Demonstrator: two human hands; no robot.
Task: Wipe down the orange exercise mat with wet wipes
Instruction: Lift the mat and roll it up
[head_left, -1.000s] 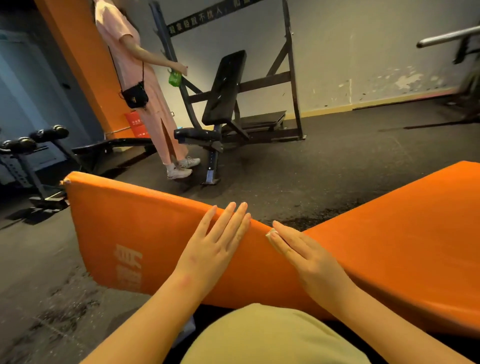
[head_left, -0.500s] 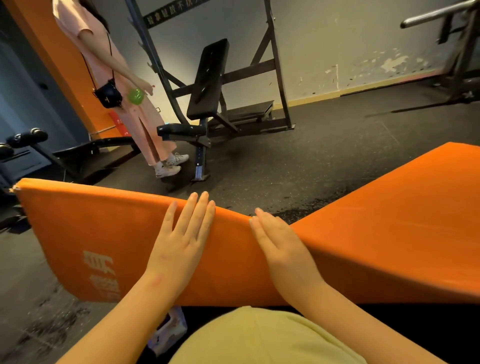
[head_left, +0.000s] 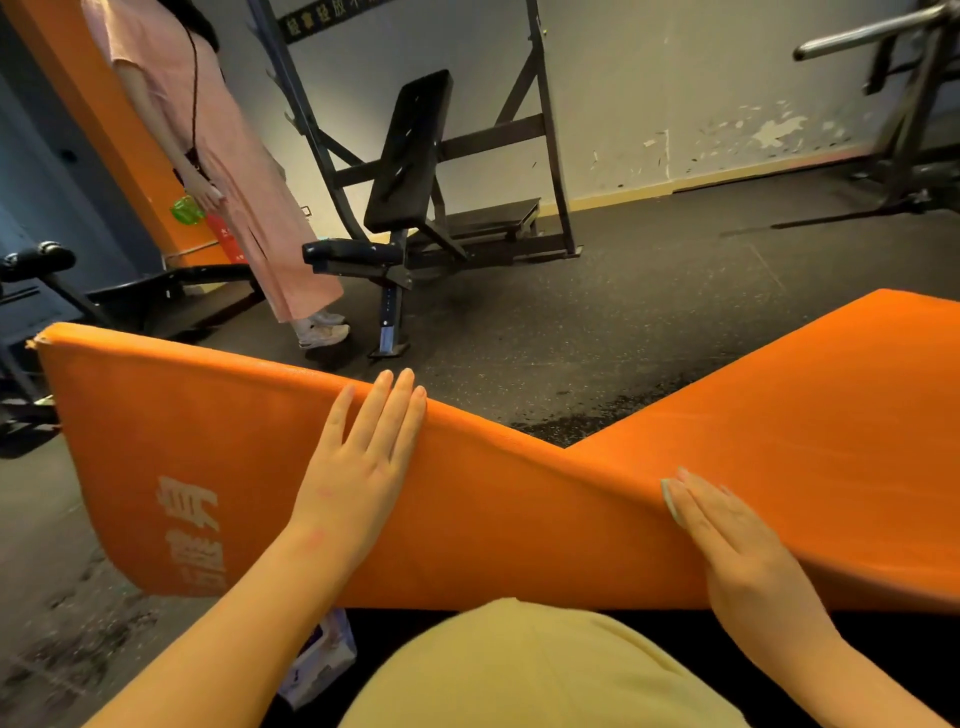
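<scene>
The orange exercise mat (head_left: 519, 525) stretches across the view, its left part raised and twisted toward me with white printed characters on it, its right part lying lower. My left hand (head_left: 363, 457) lies flat on the raised part, straight fingers reaching its top edge. My right hand (head_left: 727, 535) presses flat on the mat further right, with a white wet wipe (head_left: 671, 499) showing under the fingertips. A pack of wet wipes (head_left: 322, 660) lies on the floor below my left forearm.
A person in a pink dress (head_left: 234, 171) stands at the back left holding a green object (head_left: 187, 210). A black incline bench with its rack (head_left: 415, 171) stands behind the mat. Dumbbells (head_left: 36, 260) sit at far left, another machine (head_left: 904, 104) at far right. Dark rubber floor lies between.
My right hand has slid rightward along the mat with the wipe under it. The left hand stayed on the raised edge. The person in pink lowered the hand with the green object.
</scene>
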